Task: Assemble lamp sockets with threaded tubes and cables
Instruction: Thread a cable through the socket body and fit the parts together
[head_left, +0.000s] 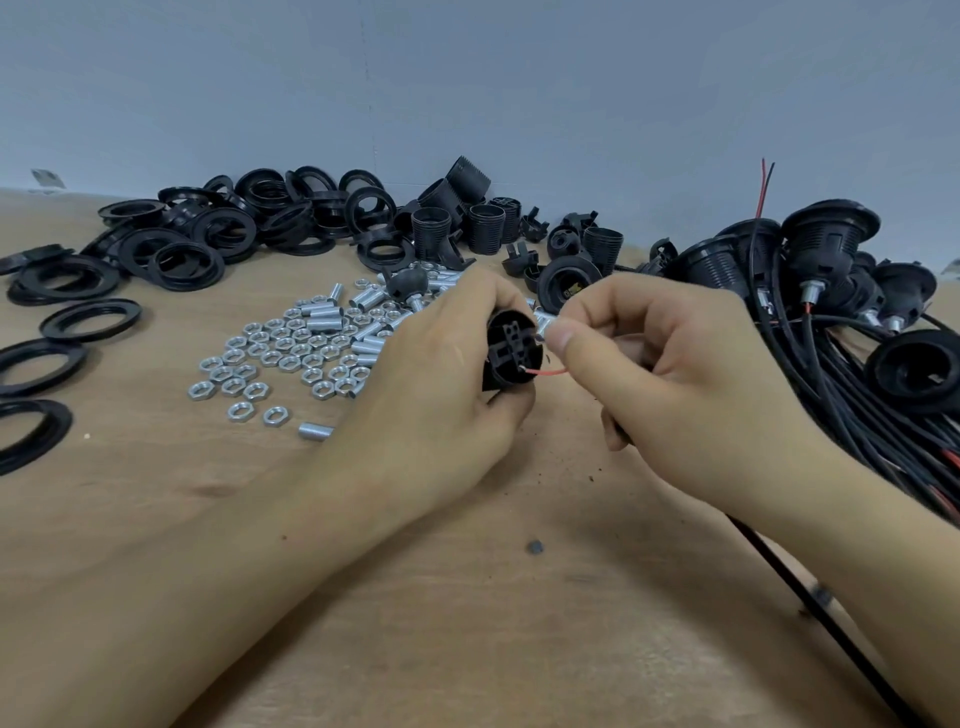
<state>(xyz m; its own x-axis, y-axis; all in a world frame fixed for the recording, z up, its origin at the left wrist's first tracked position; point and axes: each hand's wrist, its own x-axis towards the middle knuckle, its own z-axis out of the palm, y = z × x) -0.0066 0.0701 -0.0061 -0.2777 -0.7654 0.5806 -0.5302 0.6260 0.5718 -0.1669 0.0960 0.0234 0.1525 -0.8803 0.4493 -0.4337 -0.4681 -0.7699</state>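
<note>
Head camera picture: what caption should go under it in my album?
Left hand grips a black lamp socket while right hand feeds in a red wire.

One head cam, wide-angle, looks fwd/down, close over the table (156, 519) toward the wall (467, 78).

A black lamp socket (511, 353) is held above the worktop (467, 597), open end facing right, a thin red wire (545, 371) entering its terminal block.

Nuts (270, 358) left, cables (852, 415) right; bare table (467, 597) near.
</note>
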